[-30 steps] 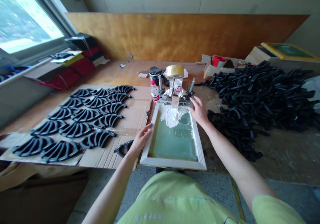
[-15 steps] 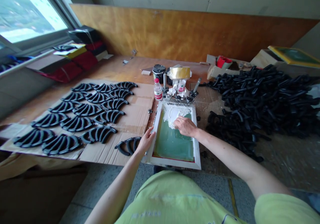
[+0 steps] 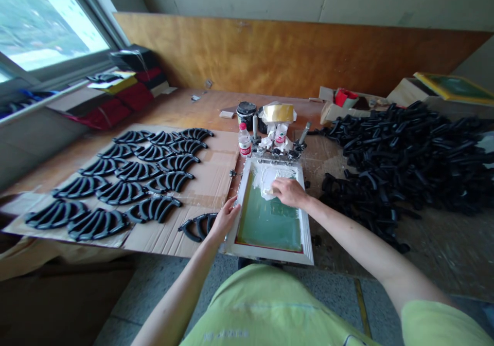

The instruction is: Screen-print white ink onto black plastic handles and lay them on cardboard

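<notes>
A white-framed printing screen (image 3: pixel 270 228) with green mesh lies in front of me, white paste (image 3: pixel 266 179) smeared over its far part. My left hand (image 3: pixel 227 216) grips the screen's left rail, thumb near the top of it. Over the paste, my right hand (image 3: pixel 289 192) is closed with its fingertips down at the mesh; what it pinches is mostly hidden, with only a pale edge showing. A metal clamp (image 3: pixel 276 156) holds the screen's far end. Just left of my left hand lies a black curved, ribbed part (image 3: pixel 196 228) on cardboard.
Several black ribbed parts (image 3: pixel 119 192) lie in rows on the cardboard sheet (image 3: pixel 212 176) to the left. A large heap of black parts (image 3: pixel 409 156) covers the right side. Behind the clamp stand a red-capped bottle (image 3: pixel 244 143) and a black tub (image 3: pixel 246 113).
My right hand has shifted slightly right and stays over the paste. My left hand keeps its place on the rail. The view has tilted a little.
</notes>
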{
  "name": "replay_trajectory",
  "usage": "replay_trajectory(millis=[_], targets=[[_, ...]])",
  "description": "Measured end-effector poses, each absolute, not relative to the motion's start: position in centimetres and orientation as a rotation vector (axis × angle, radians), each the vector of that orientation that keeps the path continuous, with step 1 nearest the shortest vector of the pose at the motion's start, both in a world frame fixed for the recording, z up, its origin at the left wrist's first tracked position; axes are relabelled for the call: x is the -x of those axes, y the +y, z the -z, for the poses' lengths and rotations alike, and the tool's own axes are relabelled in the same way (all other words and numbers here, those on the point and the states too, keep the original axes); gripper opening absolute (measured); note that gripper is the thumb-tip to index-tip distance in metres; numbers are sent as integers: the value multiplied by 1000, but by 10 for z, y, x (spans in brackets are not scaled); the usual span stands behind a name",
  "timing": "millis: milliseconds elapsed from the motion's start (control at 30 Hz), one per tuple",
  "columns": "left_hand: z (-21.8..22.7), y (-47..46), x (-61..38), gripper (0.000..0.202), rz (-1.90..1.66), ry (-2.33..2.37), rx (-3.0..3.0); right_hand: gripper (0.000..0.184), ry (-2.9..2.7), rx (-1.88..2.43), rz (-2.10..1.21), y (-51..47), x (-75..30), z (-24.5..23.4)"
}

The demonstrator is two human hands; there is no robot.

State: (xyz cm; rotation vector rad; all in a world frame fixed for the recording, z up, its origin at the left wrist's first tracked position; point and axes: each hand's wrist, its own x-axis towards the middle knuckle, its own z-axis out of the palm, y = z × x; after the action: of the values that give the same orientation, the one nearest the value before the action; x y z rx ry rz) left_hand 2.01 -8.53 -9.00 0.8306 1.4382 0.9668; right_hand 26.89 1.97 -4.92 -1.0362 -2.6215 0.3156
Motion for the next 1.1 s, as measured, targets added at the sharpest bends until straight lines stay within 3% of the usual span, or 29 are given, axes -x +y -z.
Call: replay_trajectory(millis=[167, 367, 533, 633, 733, 800, 933, 1000, 1100], targets=[[42, -85, -17, 71, -954, 1372, -800, 54, -2360, 1446, -271, 89, -265, 18], [-27, -51, -25, 53, -1229, 1264, -830, 27, -1864, 1726, -264, 104, -343, 32], [-55, -5, -46, 48, -1425, 1084, -785, 25, -2010, 1683, -468, 52, -353, 94], [-34, -9, -61, 49, -1473, 1127, -650, 30, -2295, 1494, -445, 23, -321, 109], [12, -41, -81, 52, -1104, 1162, -546, 16, -2267, 1506, -338, -7, -281, 98], [43, -68, -91, 52, -883, 1151, -474, 16, -2281, 1401, -329, -29, -254, 87], [87, -112, -65, 43, -922, 1319, -380, 20, -2516, 958, -461, -57, -242, 83], [103, -131, -24, 47, -959, 1518, -393, 22, -2452, 1137, -459, -51, -275, 92], [127, -164, 53, 55, -968, 1906, -337, 26, -2159, 1854, -243, -28, -362, 112]])
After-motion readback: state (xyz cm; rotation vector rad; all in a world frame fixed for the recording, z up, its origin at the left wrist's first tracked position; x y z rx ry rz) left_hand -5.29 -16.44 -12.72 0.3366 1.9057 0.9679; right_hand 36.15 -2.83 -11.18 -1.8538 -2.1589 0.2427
